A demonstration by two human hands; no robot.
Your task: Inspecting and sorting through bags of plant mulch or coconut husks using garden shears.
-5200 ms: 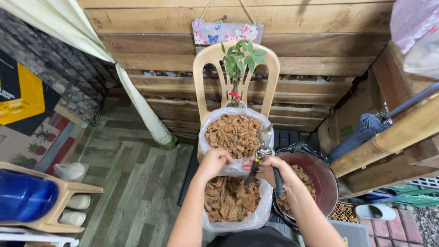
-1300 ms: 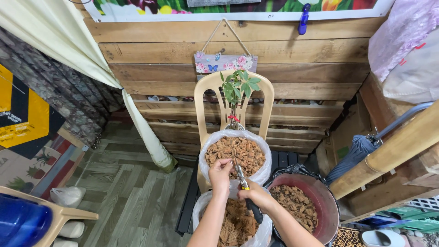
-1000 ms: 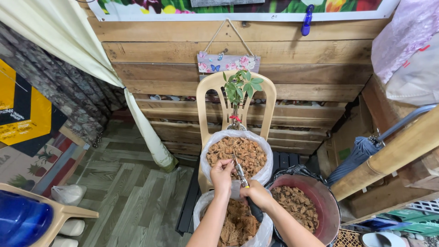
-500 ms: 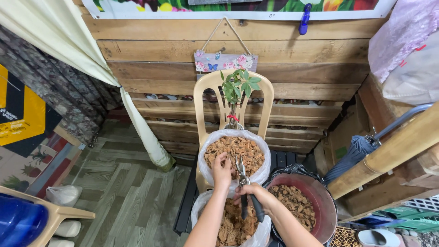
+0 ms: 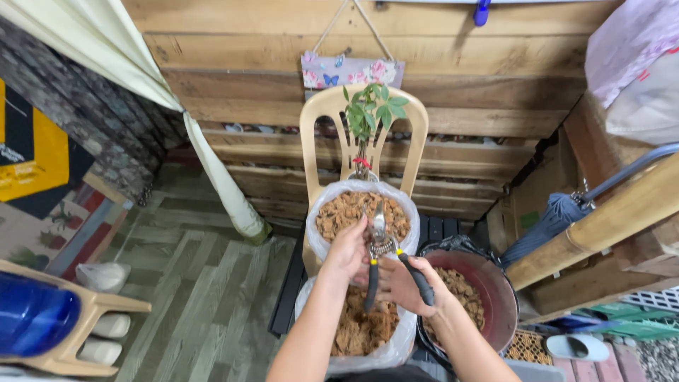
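The person stood over a cream plastic chair [image 5: 318, 141], and both hands met above a clear bag of brown husk chips [image 5: 332, 212] resting on its seat. The right hand [image 5: 407, 283] had its fingers wrapped closed around the black handles of a pair of pruning shears [image 5: 378, 244], the short blades pointing up and away and standing close together. The left hand [image 5: 348, 247] was curled near the pivot, fingers bent and touching the tool; whether it pinched a chip there I could not tell.

It looked to me like the cutting step itself, a piece being trimmed over the bag. Any squeeze of the handles would have called for keeping the left fingertips off the blades.

A second bag of chips [image 5: 361, 332] sat lower, just in front of the chair, and a dark red bucket [image 5: 495, 304] with more chips stood beside it on the right. A small green-leaved plant [image 5: 371, 117] rose behind the upper bag. Behind it all ran a wall of wooden planks [image 5: 460, 56] with a butterfly-patterned sign [image 5: 353, 71] hung on string. The floor [image 5: 191, 297] was grey-green board, and a folded blue umbrella [image 5: 552, 226] leaned at right.
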